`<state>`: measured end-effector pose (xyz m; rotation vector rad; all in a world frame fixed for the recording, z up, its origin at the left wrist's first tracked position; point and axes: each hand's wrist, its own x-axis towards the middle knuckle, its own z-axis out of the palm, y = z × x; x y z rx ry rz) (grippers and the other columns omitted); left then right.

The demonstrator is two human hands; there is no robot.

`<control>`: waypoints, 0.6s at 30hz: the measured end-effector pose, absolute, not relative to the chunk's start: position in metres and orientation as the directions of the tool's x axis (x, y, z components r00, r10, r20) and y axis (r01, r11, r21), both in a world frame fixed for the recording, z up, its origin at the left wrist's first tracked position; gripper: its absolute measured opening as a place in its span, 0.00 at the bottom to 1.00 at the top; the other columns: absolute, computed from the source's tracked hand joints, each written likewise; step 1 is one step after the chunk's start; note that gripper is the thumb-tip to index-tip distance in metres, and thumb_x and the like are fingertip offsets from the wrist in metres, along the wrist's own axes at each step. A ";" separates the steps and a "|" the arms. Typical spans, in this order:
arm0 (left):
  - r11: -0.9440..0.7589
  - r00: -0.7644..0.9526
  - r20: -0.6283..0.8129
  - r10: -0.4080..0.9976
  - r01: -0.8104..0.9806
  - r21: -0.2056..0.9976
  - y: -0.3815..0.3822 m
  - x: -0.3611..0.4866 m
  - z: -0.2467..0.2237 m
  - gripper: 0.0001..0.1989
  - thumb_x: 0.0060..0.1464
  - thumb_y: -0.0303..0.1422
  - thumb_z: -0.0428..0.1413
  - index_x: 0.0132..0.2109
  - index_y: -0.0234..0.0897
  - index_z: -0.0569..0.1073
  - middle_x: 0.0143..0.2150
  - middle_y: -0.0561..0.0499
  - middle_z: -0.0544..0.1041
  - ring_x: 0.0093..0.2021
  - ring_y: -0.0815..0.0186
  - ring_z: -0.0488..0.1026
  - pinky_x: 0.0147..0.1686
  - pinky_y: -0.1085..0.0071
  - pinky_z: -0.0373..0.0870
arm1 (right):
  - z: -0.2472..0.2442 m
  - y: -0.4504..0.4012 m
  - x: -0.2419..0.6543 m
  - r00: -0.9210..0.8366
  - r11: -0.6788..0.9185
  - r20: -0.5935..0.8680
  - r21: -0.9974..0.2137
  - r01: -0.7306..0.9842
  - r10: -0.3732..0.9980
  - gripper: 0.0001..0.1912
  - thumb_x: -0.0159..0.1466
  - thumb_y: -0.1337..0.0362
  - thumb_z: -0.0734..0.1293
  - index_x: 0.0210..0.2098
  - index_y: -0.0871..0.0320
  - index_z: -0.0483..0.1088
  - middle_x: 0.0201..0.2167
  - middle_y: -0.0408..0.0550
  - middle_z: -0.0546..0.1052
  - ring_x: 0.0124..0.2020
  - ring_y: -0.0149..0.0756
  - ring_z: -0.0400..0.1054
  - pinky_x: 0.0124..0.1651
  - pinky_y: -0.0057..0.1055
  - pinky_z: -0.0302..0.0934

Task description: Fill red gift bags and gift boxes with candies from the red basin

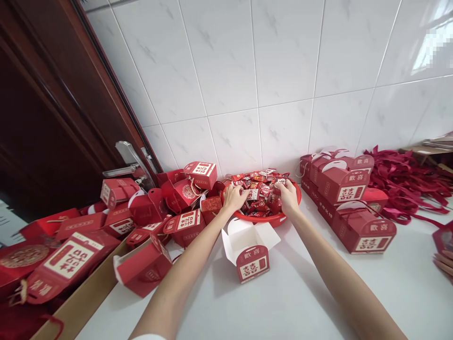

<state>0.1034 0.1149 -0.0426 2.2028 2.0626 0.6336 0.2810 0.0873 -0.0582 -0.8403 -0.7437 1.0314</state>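
Observation:
A red basin (271, 218) against the wall holds many small wrapped candies (264, 190) in red and white wrappers. My left hand (233, 197) reaches over its left side, fingers curled down among the candies. Its thumb lies against a white and red candy, though the fingertips are partly hidden. On the basin's right side, my right hand (288, 198) pinches a candy (280, 182) between thumb and fingers. Directly in front of the basin stands a red gift box (253, 264), upright with its white flaps spread and its top open; neither hand touches it.
Red boxes (186, 224) are heaped on the left, some in a cardboard carton (85, 293). Closed boxes (366, 231) stand stacked on the right, beside dark red ribbons (406, 179). Another person's hand (444, 264) is near a red box at the right edge. A door handle (123, 170) projects behind the left heap.

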 end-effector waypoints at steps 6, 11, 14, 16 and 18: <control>-0.106 -0.018 0.286 0.958 0.905 0.412 0.121 0.101 -0.045 0.18 0.61 0.42 0.54 0.55 0.43 0.75 0.59 0.43 0.72 0.63 0.54 0.67 0.62 0.59 0.61 | -0.056 0.087 0.280 0.348 0.267 0.114 -0.862 -0.432 0.931 0.13 0.45 0.60 0.69 0.27 0.52 0.61 0.22 0.38 0.75 0.24 0.34 0.68 0.22 0.28 0.61; -0.106 -0.021 0.289 0.957 0.903 0.417 0.144 0.099 -0.035 0.22 0.61 0.43 0.52 0.59 0.41 0.71 0.62 0.41 0.70 0.65 0.52 0.65 0.62 0.56 0.61 | -0.058 0.089 0.279 0.351 0.259 0.101 -0.859 -0.442 0.931 0.14 0.45 0.58 0.69 0.27 0.52 0.61 0.24 0.39 0.76 0.23 0.34 0.67 0.21 0.28 0.61; -0.102 -0.016 0.268 0.963 0.900 0.423 0.169 0.102 -0.024 0.25 0.63 0.44 0.48 0.63 0.41 0.68 0.64 0.39 0.70 0.65 0.51 0.66 0.62 0.55 0.62 | -0.058 0.090 0.279 0.402 0.291 0.099 -0.842 -0.453 0.910 0.13 0.46 0.58 0.69 0.29 0.52 0.63 0.25 0.40 0.77 0.23 0.34 0.68 0.22 0.29 0.62; -0.109 0.004 0.244 0.970 0.902 0.419 0.186 0.105 -0.017 0.28 0.63 0.46 0.47 0.66 0.41 0.66 0.66 0.38 0.69 0.66 0.50 0.65 0.62 0.54 0.61 | -0.058 0.091 0.282 0.485 0.360 0.113 -0.816 -0.452 0.867 0.12 0.47 0.58 0.68 0.29 0.52 0.63 0.26 0.40 0.77 0.24 0.33 0.69 0.23 0.28 0.62; -0.133 0.045 0.220 0.974 0.905 0.405 0.203 0.108 -0.013 0.30 0.62 0.47 0.47 0.67 0.43 0.65 0.67 0.39 0.68 0.68 0.49 0.64 0.64 0.52 0.59 | -0.059 0.093 0.288 0.580 0.439 0.131 -0.788 -0.431 0.804 0.13 0.48 0.58 0.68 0.29 0.52 0.61 0.26 0.39 0.77 0.24 0.32 0.69 0.25 0.27 0.62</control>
